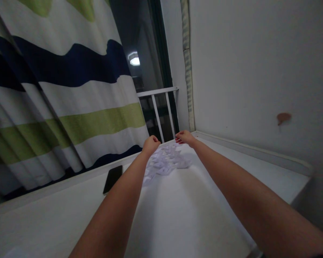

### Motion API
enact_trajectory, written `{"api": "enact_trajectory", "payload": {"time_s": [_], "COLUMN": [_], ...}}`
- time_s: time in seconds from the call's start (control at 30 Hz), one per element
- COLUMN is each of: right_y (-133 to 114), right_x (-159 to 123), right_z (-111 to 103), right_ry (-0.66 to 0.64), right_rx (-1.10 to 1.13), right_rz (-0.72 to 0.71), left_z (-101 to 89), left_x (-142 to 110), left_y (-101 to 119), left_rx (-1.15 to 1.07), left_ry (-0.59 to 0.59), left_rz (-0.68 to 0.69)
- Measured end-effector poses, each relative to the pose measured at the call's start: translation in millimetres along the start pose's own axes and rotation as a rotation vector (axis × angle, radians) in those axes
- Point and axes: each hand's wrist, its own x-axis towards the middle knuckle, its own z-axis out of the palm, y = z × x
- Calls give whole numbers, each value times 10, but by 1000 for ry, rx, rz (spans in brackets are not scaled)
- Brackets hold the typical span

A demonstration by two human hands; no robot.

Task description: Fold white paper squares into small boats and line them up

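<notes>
Pale bits [167, 160] lying in heap near my left hand [151, 144] and right hand [185, 137], both looking curled (can't tell if pinching anything).

I count from my feed one left hand [151, 144] and one right hand [185, 137] near the worktop's [70, 215] far edge, one dark phone [113, 178] by that edge, one heap of pale pieces [165, 163] too crowded to number, one lit lamp [135, 61], two upright railing bars [157, 118]

The heaped pieces [164, 162] look like matt paper, the bench [172, 211] smooth, the curtain [70, 64] cloth, the phone [113, 178] smooth-faced, the wall [253, 64] matt.
</notes>
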Motion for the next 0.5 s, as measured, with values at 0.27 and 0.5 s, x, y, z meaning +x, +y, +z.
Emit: {"api": "enact_trajectory", "payload": {"time_s": [0.27, 0.5], "right_y": [-205, -75], "right_x": [-634, -1215], "right_z": [773, 1582], "right_ry": [-110, -243], "right_rx": [14, 62], "right_rz": [0, 8], "left_z": [-619, -1032], "left_x": [-857, -1639], "left_y": [-599, -1201], "left_rx": [-69, -99], "left_ry": [104, 183], "left_rz": [-143, -290]}}
